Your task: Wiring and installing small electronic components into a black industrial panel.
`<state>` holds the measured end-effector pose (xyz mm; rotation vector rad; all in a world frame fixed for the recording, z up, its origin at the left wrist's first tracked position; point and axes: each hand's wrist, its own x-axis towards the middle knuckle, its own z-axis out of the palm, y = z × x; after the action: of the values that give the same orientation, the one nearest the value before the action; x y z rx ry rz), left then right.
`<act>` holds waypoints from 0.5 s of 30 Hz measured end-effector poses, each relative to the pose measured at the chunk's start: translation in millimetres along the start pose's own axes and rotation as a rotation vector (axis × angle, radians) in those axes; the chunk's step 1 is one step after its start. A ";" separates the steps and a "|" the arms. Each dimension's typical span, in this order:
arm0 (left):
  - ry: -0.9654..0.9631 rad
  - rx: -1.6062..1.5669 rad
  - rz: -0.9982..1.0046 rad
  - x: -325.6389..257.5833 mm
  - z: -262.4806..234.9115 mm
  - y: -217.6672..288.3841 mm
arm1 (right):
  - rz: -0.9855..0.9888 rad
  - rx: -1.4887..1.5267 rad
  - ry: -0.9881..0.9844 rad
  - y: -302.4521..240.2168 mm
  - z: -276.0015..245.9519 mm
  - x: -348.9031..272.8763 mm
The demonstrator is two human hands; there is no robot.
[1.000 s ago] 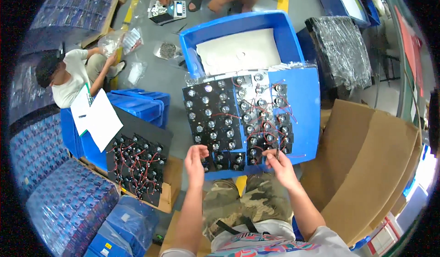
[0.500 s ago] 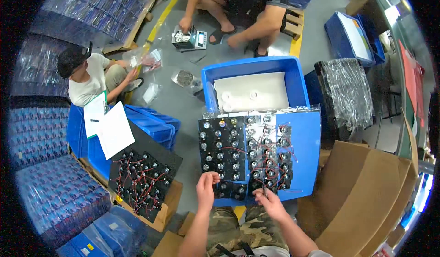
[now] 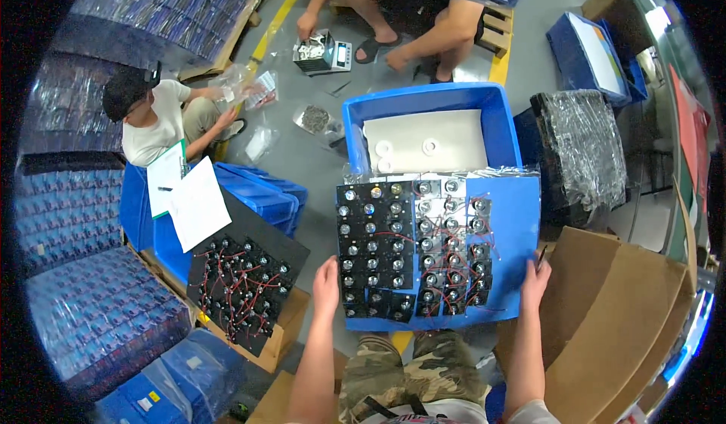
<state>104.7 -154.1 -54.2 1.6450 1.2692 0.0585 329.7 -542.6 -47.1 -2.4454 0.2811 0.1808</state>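
In front of me a blue board [image 3: 510, 220] bears rows of small black circuit boards [image 3: 370, 244] with clear round lenses. Red wires run over the rows on the right side. My left hand [image 3: 326, 286] is closed at the board's left edge, thumb up, fingers partly hidden. My right hand [image 3: 535, 282] is at the right edge, closed round a slim dark pen-like tool [image 3: 541, 255] whose tip sticks up. The blue board lies over the near part of a blue bin [image 3: 507, 133], in which white rings [image 3: 430, 146] rest on a pale sheet.
At left, a dark panel [image 3: 289, 241] holds more wired circuit boards, beside a clipboard [image 3: 161, 168] and paper [image 3: 198, 206]. An open cardboard box [image 3: 597, 303] stands at right. One person crouches by a small scale [image 3: 342, 57]; another sits at left with plastic bags.
My hands have moved apart from the front of the circuit boards to the blue board's two side edges. The slim tool stays in my right hand. The whole view has shifted slightly.
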 end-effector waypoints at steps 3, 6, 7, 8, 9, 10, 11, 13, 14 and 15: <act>-0.038 -0.069 -0.101 0.2 1.3 3.4 | 0.019 -0.092 0.013 28.7 4.3 13.1; -0.017 -0.097 -0.093 -3.2 3.3 12.9 | 0.030 -0.064 -0.057 43.0 1.1 20.0; -0.027 -0.142 -0.132 -1.7 3.7 7.6 | 0.036 -0.012 -0.105 47.8 0.2 22.0; -0.036 -0.185 -0.171 -1.4 2.5 7.3 | 0.045 0.016 -0.102 42.3 -1.1 21.6; -0.035 -0.179 -0.174 -1.4 2.4 7.3 | 0.050 0.017 -0.107 38.0 -3.2 23.9; -0.031 -0.263 -0.211 -0.8 4.4 7.7 | 0.082 0.092 -0.159 34.5 -5.2 27.4; -0.030 -0.350 -0.248 -0.5 7.4 10.9 | 0.115 0.165 -0.207 33.6 -6.3 30.8; -0.054 -0.473 -0.224 -1.7 11.6 15.9 | 0.136 0.165 -0.193 30.6 -5.0 32.3; -0.075 -0.603 -0.198 -2.7 12.4 17.2 | 0.140 0.192 -0.194 20.2 -7.2 30.4; -0.075 -0.597 -0.202 -3.5 12.2 16.5 | 0.144 0.220 -0.194 15.6 -8.4 28.5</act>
<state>121.4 -163.6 -46.6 0.9964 1.2057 0.2271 353.9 -564.2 -55.7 -2.1723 0.3702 0.4251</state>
